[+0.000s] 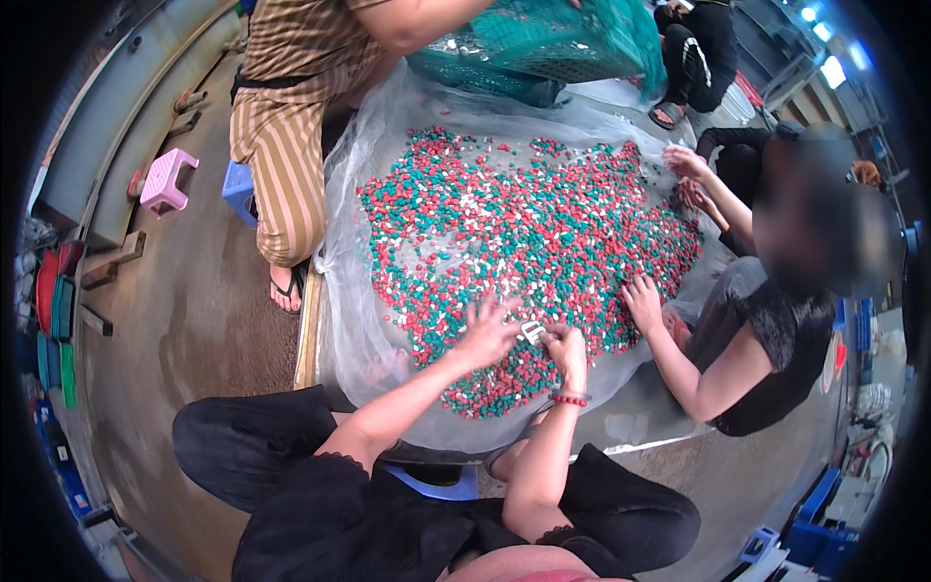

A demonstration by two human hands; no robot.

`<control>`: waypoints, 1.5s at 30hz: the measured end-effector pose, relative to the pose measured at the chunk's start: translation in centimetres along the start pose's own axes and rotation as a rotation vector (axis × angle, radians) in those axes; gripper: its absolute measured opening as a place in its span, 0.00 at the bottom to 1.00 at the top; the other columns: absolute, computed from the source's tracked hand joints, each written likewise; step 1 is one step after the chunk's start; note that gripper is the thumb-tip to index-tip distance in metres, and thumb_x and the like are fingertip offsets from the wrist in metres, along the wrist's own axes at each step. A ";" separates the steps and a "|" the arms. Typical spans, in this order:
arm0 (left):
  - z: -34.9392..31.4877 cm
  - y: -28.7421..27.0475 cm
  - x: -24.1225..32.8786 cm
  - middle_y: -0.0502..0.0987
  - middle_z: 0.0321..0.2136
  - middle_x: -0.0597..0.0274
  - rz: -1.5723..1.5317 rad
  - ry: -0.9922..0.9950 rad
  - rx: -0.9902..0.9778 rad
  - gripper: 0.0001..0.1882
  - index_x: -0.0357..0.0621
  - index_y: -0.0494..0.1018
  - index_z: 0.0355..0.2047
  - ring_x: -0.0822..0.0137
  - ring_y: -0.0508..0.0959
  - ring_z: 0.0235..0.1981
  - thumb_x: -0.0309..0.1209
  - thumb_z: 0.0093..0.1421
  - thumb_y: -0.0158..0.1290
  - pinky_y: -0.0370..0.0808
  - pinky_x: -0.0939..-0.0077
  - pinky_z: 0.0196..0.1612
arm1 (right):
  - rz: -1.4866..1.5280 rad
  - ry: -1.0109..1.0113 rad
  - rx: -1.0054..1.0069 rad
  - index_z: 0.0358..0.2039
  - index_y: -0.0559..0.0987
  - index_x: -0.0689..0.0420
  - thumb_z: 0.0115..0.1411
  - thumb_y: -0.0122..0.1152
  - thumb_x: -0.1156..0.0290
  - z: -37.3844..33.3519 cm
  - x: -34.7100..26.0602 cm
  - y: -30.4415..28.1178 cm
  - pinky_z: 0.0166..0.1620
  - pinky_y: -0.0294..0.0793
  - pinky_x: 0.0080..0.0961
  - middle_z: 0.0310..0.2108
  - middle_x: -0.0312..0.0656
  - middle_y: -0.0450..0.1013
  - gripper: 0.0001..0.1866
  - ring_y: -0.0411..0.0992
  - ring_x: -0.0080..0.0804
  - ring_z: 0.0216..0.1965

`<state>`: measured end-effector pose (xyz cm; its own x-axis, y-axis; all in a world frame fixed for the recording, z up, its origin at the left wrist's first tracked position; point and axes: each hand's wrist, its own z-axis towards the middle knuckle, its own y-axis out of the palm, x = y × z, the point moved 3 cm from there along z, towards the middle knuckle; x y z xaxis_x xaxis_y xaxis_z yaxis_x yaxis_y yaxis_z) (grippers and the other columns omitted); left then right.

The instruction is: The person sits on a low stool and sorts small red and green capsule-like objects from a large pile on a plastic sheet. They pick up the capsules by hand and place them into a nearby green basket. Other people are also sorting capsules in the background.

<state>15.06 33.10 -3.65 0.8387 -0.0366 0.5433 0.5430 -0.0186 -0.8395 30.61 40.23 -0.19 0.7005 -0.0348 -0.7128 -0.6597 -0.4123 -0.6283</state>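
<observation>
Well, left hand (487, 336): spreading loose (rather blurred) at seven o'clock on pellets (553, 233).
Right hand (567, 351): pinching white piece (531, 332) at five o'clock.

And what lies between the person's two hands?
The head view shows a small white object between the left hand and the right hand, nearer the right, with red, green and white pieces around it.

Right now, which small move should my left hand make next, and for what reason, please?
Perhaps bring the left hand slightly right to steady the larger white piece. This hand is spread over the small red, green and white pieces, while the right hand is at the larger piece's right side; whether it grips it, I cannot tell.
</observation>
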 end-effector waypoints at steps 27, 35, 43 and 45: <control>-5.8 -4.6 -12.2 0.57 0.56 0.47 -0.218 -0.737 0.296 0.24 0.46 0.66 0.51 0.45 0.52 0.60 0.30 0.52 0.52 0.55 0.48 0.58 | -0.477 -0.285 -0.709 0.29 0.79 0.57 0.46 0.52 0.73 1.1 -2.9 8.2 0.38 0.73 0.32 0.27 0.47 0.76 0.10 0.75 0.39 0.32; -5.5 -4.0 -13.7 0.41 0.62 0.41 -0.061 -0.833 0.031 0.34 0.39 0.51 0.60 0.43 0.38 0.64 0.32 0.54 0.48 0.46 0.48 0.62 | 1.117 0.055 -0.920 0.47 0.64 0.59 0.50 0.48 0.82 -0.8 -6.6 9.0 0.32 0.67 0.22 0.33 0.35 0.67 0.21 0.66 0.23 0.31; -5.4 -2.9 -13.8 0.41 0.63 0.44 -0.021 -0.893 -0.168 0.28 0.45 0.50 0.61 0.42 0.39 0.64 0.28 0.59 0.38 0.48 0.47 0.61 | 0.648 0.260 -0.659 0.47 0.68 0.64 0.51 0.57 0.82 -0.9 -4.4 11.1 0.26 0.68 0.16 0.31 0.40 0.74 0.21 0.70 0.23 0.24; -5.2 -4.1 -13.3 0.42 0.63 0.45 -0.056 -0.884 -0.194 0.26 0.45 0.53 0.61 0.42 0.40 0.64 0.28 0.60 0.37 0.48 0.47 0.60 | 0.659 0.263 -0.668 0.45 0.70 0.64 0.50 0.60 0.81 -1.2 -3.4 11.7 0.26 0.69 0.16 0.31 0.41 0.75 0.20 0.73 0.24 0.26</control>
<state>1.44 28.42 -7.42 0.5801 0.7485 0.3213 0.6348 -0.1683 -0.7541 20.87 34.42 -4.77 0.3381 -0.6126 -0.7144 -0.7079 -0.6658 0.2358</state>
